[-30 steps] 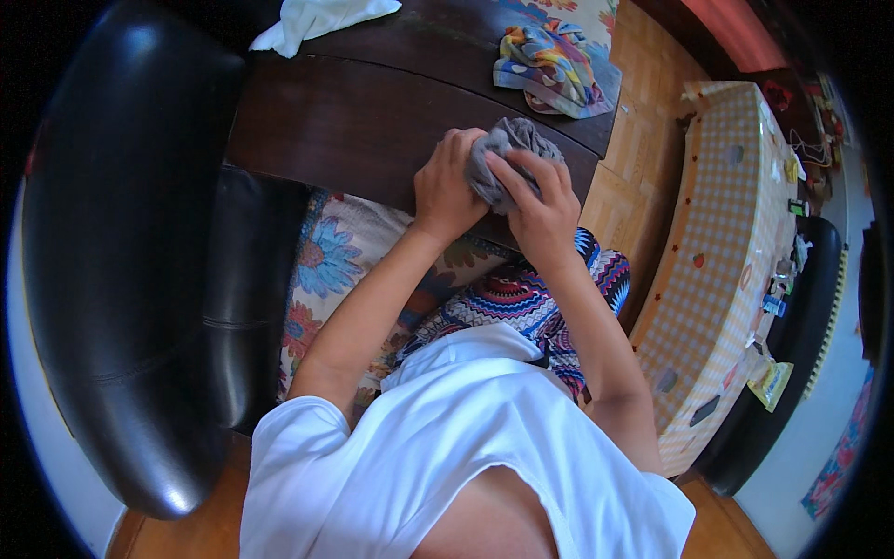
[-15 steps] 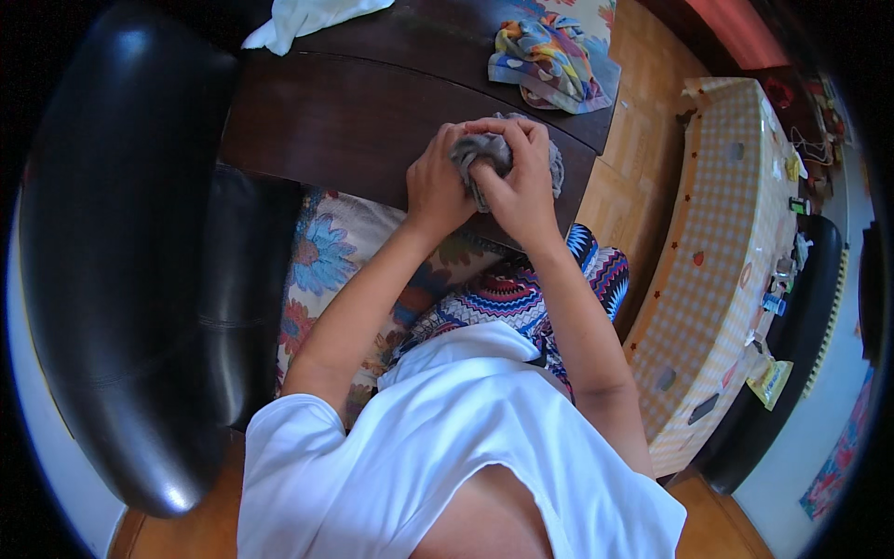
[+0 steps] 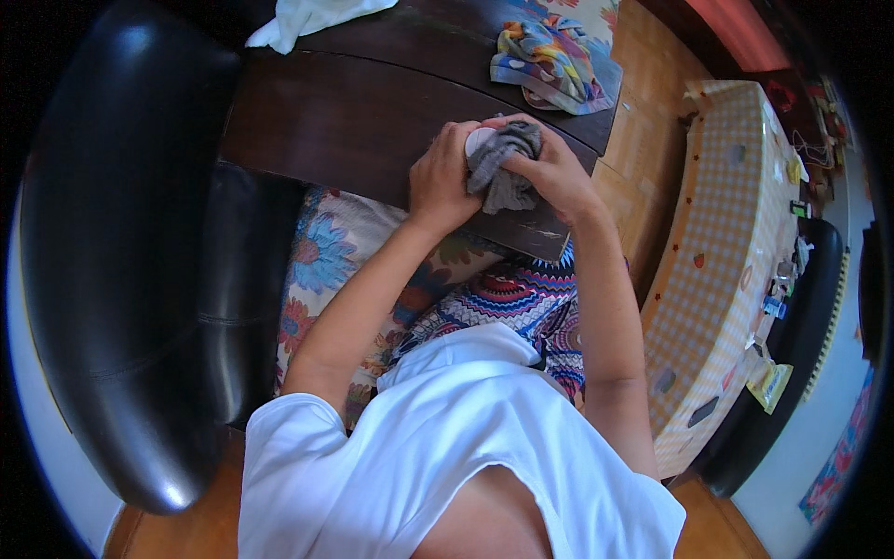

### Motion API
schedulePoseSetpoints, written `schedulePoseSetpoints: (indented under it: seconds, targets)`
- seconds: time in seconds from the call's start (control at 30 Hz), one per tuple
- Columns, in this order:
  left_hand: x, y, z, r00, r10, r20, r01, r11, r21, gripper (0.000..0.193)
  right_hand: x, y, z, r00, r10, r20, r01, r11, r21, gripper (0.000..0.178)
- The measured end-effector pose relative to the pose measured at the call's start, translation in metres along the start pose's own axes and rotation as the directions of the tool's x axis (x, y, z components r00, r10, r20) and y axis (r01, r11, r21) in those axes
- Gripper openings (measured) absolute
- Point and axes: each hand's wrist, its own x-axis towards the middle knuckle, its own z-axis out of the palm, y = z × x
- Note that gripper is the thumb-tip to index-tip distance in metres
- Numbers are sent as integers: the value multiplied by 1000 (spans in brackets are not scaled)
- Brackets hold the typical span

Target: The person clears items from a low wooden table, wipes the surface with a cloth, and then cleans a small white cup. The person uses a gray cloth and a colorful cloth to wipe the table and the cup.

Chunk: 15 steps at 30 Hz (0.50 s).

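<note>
You are holding a grey sock [image 3: 504, 166] with both hands, just above the near edge of the dark wooden table [image 3: 354, 102]. Your left hand [image 3: 445, 177] is closing around the left side of the sock, fingers curled, and a small pale patch (maybe the sock's inside, I cannot tell) is showing at its fingertips. Your right hand [image 3: 554, 168] is gripping the sock from the right & top, thumb side pressing into the fabric. The sock is bunched up between the 2 hands, its lower part hanging a little toward the table edge.

On the far side of the table a colourful striped cloth [image 3: 551, 58] is lying crumpled, well apart from your hands. A white cloth [image 3: 307, 17] is lying at the far left corner of the table. You are sitting on a black leather seat [image 3: 121, 279] w/ a floral cushion [image 3: 326, 270] beside your left arm. At your right a bench w/ a checked cover [image 3: 726, 261] is standing on the wooden floor, near the table
</note>
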Motion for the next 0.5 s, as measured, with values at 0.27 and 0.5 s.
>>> schedulePoseSetpoints:
  seconds: [0.27, 0.5]
  targets:
    - [-4, -10, 7, 999, 16, -40, -17, 999, -35, 68, 18, -7, 25, 968, -209, -141, 66, 750, -658, 46]
    - [2, 0, 3, 998, 47, -46, -48, 999, -26, 56, 2, 20, -11, 821, -526, -223, 386, 799, -462, 53]
